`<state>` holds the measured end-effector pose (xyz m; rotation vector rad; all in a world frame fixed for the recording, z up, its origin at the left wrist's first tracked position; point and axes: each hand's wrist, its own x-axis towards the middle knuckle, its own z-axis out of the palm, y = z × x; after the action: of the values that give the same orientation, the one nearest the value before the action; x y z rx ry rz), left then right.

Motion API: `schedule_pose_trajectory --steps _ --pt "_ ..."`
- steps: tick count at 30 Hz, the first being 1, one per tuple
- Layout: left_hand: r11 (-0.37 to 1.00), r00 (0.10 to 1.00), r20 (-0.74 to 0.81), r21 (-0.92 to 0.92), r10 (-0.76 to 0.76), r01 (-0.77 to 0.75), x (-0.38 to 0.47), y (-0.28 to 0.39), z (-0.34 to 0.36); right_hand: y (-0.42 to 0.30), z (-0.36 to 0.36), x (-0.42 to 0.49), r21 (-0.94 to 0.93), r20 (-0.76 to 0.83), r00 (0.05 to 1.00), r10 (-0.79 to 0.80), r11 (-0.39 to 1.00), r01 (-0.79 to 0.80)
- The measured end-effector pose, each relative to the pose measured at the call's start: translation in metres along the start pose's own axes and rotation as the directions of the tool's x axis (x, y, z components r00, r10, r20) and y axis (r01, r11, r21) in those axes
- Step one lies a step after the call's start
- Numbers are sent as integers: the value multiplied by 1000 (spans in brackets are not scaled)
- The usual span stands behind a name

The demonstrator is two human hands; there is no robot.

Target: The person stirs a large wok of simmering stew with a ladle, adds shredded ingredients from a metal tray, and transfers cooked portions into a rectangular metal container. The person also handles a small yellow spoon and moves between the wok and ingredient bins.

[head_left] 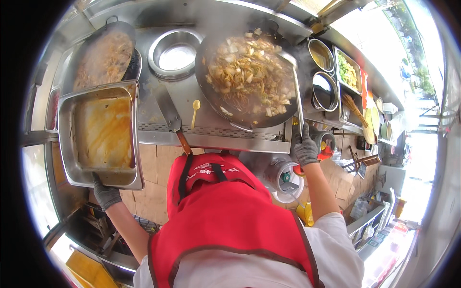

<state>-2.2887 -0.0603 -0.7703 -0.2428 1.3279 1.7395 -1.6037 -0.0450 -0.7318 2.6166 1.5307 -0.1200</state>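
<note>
In a grey glove, my left hand (106, 193) grips the near rim of a rectangular stainless steel pan (104, 133), whose inside is smeared with brown-orange sauce. My right hand (306, 147), gloved the same way, is closed around the long handle of a metal wok ladle (297, 86). The ladle's head rests at the right side of a large wok (212, 97). Steaming chopped cabbage with thin strands, perhaps noodles, (252, 77) fills much of that wok. Behind the steel pan, a second wok (124, 28) holds steaming orange-brown food (104, 59).
Between the woks stand stacked steel bowls (175, 54). A wide spatula (169, 108) overhangs the counter's front edge (216, 139), beside a yellow spoon (195, 111). Two round pots (321, 55) (325, 91), a tray of chopped greens (347, 72) and a straw brush (354, 108) line the right.
</note>
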Motion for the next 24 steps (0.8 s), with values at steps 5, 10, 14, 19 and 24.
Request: schedule_pose_trajectory --steps 5,10,14,19,24 --pt "997 993 -93 -8 74 -75 -17 3 -19 -63 35 -29 849 387 915 115 342 -402" --pt "997 987 -136 13 81 -80 -16 7 -21 -114 -22 -29 739 586 753 -300 -184 -648" --pt "997 991 -119 -37 59 -64 -2 7 -8 -102 -71 -60 805 566 737 -370 55 -591" --pt "998 994 -104 -60 29 -35 10 8 12 -42 -80 -73 753 306 885 -349 658 -1" --pt "995 986 -146 -43 79 -86 0 4 10 18 -24 5 218 228 969 -100 975 49"
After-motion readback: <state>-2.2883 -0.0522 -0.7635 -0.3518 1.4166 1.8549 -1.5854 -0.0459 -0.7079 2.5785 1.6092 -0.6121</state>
